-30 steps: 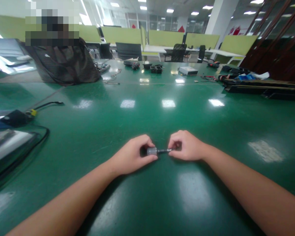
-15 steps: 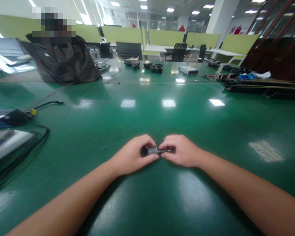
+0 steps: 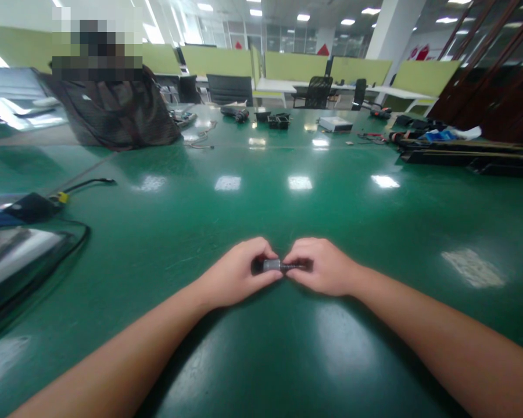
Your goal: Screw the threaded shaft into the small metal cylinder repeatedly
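Note:
Between the thumb and fingers of my left hand [image 3: 233, 273] sits a small grey cylinder [image 3: 272, 265] with a dark left end, lying level. A thin dark shaft [image 3: 293, 266], which looks ridged, runs from its right end into my right hand [image 3: 325, 266]. My right thumb and fingers close around that shaft near the cylinder. The fingertips of both hands almost meet, low over the green table [image 3: 261, 215]. The exact kind of piece is too small and blurred to tell.
On the left lie a black cable [image 3: 81, 247] and a blue-and-black device [image 3: 30, 208]. A large dark bag [image 3: 122, 116] stands at the far left. Across the back are small black trays [image 3: 279, 121], a white box [image 3: 335, 123] and black rails [image 3: 470, 159] on the right.
Hardly anything differs: both hands keep the same grip on the cylinder and shaft, with only a tiny shift of the fingers and the view.

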### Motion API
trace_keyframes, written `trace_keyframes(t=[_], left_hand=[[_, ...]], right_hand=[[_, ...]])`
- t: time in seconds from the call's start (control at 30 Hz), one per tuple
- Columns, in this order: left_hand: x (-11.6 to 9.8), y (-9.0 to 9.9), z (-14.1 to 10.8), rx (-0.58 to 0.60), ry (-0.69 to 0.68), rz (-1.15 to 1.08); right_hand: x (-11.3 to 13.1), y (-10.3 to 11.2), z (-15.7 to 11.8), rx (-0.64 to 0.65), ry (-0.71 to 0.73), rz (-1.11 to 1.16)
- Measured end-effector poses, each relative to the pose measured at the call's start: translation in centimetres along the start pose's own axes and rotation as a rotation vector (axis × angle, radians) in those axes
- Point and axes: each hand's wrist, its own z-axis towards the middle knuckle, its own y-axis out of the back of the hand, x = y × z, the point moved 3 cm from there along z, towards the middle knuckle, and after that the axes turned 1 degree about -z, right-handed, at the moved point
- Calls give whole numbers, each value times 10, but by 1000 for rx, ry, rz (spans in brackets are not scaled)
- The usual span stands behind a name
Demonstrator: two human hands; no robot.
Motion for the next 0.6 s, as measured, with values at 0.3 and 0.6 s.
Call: trace_keyframes(t=[0.3, 0.6], left_hand=[[2, 0, -2, 1, 3, 5], [3, 0, -2, 2, 14, -17]], right_hand=[[2, 3, 1, 7, -7, 7], [0, 2, 1, 5, -16, 20]])
